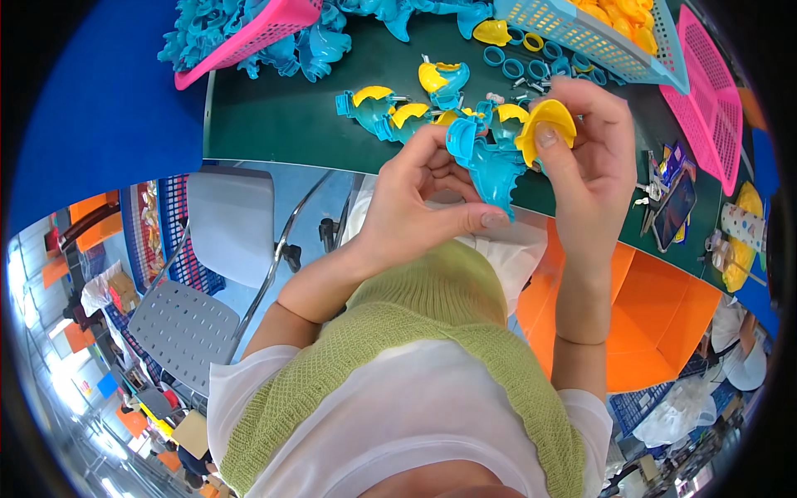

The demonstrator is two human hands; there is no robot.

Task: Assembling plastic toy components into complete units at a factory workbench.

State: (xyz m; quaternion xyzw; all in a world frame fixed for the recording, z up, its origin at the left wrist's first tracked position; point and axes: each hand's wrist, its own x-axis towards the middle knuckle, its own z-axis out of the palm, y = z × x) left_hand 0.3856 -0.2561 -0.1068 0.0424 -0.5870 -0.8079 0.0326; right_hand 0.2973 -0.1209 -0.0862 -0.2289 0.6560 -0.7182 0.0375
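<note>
My left hand (pixel 432 187) holds a translucent blue plastic shell (pixel 496 172) with a ring-shaped end, its pointed tip toward me. Between the thumb and fingers of my right hand (pixel 588 149) is a curved yellow plastic piece (pixel 546 133), close beside the blue shell's right edge. Whether the two parts touch I cannot tell. Behind my hands on the green table (pixel 282 124) lie several blue shells with yellow pieces set in them, one of them a blue-and-yellow shell (pixel 444 81). My hands partly cover some of these.
A pink basket (pixel 249 41) and a heap of blue shells (pixel 320 50) are at the far left. Blue rings (pixel 514 68) lie before a light blue basket (pixel 581 41) of yellow pieces. On the right are a phone (pixel 674 207), keys and a pink basket (pixel 706 100). An orange box (pixel 656 324) stands below.
</note>
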